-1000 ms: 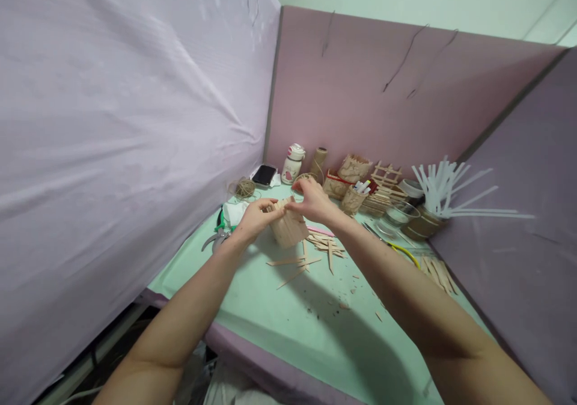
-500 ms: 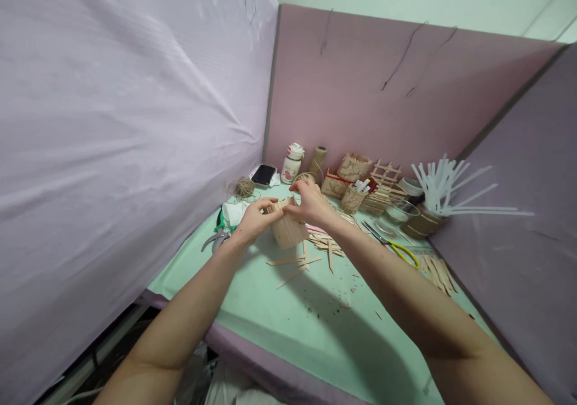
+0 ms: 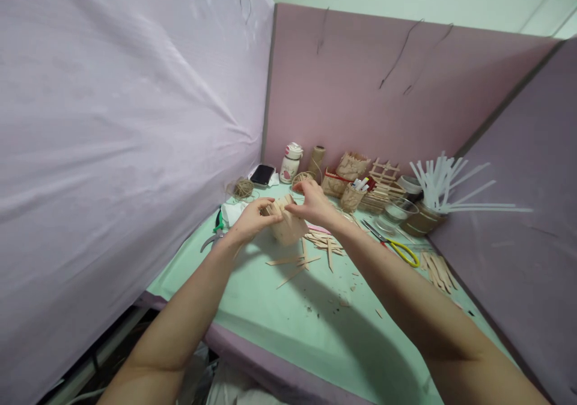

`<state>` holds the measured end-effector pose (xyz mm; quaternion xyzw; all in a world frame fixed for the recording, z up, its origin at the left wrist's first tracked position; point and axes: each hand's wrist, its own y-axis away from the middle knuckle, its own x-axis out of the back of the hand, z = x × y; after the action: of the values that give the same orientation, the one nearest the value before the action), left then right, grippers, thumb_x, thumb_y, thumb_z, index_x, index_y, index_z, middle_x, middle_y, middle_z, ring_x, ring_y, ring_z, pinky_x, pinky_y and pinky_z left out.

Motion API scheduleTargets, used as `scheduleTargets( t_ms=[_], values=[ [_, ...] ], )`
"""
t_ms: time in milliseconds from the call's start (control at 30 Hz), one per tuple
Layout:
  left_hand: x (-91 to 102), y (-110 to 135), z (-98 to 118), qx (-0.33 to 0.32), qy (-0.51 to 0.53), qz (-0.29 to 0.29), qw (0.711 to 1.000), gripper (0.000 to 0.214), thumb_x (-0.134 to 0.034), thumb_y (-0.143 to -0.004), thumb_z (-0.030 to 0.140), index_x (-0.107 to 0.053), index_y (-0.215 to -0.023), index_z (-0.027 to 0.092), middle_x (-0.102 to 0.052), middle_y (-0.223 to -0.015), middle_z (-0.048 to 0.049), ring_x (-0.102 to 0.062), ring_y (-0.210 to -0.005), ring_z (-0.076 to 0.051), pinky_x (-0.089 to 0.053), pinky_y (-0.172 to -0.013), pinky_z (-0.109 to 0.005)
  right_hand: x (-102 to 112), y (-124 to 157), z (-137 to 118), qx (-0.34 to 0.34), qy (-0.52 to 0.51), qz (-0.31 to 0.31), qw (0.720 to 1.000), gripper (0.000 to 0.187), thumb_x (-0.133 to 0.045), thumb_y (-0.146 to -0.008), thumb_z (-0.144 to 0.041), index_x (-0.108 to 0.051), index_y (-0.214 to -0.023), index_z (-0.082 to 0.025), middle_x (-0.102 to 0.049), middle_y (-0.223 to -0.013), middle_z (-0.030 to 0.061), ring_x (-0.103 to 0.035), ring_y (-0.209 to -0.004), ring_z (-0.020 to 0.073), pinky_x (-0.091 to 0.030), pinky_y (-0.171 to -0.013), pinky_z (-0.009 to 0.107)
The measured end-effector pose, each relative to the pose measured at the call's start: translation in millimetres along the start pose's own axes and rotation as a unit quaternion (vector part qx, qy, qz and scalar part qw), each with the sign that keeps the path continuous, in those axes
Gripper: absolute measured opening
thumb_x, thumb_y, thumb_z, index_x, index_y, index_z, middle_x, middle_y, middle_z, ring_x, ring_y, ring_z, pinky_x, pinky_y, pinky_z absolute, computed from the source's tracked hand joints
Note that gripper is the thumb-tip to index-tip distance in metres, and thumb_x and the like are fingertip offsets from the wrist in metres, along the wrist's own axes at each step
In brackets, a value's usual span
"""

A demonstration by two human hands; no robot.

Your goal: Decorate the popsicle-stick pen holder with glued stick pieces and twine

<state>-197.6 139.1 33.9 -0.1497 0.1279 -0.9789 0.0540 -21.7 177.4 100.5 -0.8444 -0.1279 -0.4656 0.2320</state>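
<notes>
Between my two hands is a small pale wooden box point(image 3: 288, 229) that looks built from flat craft sticks. My left hand point(image 3: 256, 217) pinches its upper left edge with thumb and fingers. On the other side, my right hand point(image 3: 312, 204) has its thumb and fingers closed at the box's upper right edge. The fingertips cover part of the rim, and the box's inside cannot be seen. Below the box, several loose wooden sticks point(image 3: 285, 261) lie on the green tabletop point(image 3: 252, 309), with a larger pile of sticks point(image 3: 325, 241) to the right.
Yellow-handled scissors point(image 3: 403, 252) lie to the right, pruning shears point(image 3: 211, 238) to the left. Along the back stand a white bottle point(image 3: 291, 163), a twine spool point(image 3: 317, 160), a stick cup with markers point(image 3: 351, 198), a glass bowl point(image 3: 401, 210) and a holder of white glue sticks point(image 3: 435, 194).
The box has tipped slightly in my hands, and its front face looks shorter. Both hands keep their hold at the upper edge. The whole view has shifted a little.
</notes>
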Motion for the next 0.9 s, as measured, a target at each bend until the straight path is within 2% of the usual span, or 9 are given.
scheduleTargets(
  t_ms=[267, 500, 733, 900],
  values=[
    [-2.8, 3, 9, -0.012, -0.034, -0.011, 0.999, 0.019, -0.072, -0.064, 0.033, -0.067, -0.074, 0.018, -0.055, -0.132, -0.0115, -0.051, -0.119, -0.029, -0.039, -0.097, -0.038, 0, 0, -5, -0.006, 0.032, 0.001, 0.999, 0.045, -0.066, -0.072, -0.033, -0.051, -0.112, -0.020, -0.048, -0.122, 0.0109, -0.043, -0.119, 0.0294, -0.036, -0.092, 0.043],
    [-4.3, 4, 9, -0.016, -0.024, -0.010, 1.000, 0.019, -0.071, -0.064, 0.034, -0.067, -0.072, 0.018, -0.055, -0.132, -0.0105, -0.052, -0.118, -0.029, -0.039, -0.096, -0.037, 0, 3, -7, -0.003, 0.039, 0.003, 0.999, 0.044, -0.065, -0.073, -0.030, -0.051, -0.113, -0.020, -0.048, -0.122, 0.0115, -0.043, -0.120, 0.0300, -0.037, -0.092, 0.043],
    [-4.9, 5, 14, 0.011, -0.014, 0.005, 1.000, 0.022, -0.063, -0.071, 0.039, -0.060, -0.062, 0.018, -0.059, -0.128, -0.0101, -0.054, -0.115, -0.028, -0.038, -0.098, -0.037, 7, 6, 0, 0.001, -0.017, 0.011, 1.000, 0.038, -0.063, -0.075, -0.033, -0.052, -0.109, -0.020, -0.050, -0.117, 0.0098, -0.046, -0.116, 0.0269, -0.040, -0.092, 0.040],
    [-5.1, 4, 11, 0.004, -0.005, 0.007, 1.000, 0.024, -0.063, -0.070, 0.039, -0.057, -0.060, 0.019, -0.059, -0.128, -0.0103, -0.055, -0.115, -0.028, -0.039, -0.097, -0.037, 4, 7, 5, -0.007, -0.012, 0.001, 1.000, 0.042, -0.066, -0.072, -0.036, -0.052, -0.109, -0.020, -0.050, -0.115, 0.0089, -0.047, -0.113, 0.0270, -0.040, -0.091, 0.040]
  ],
)
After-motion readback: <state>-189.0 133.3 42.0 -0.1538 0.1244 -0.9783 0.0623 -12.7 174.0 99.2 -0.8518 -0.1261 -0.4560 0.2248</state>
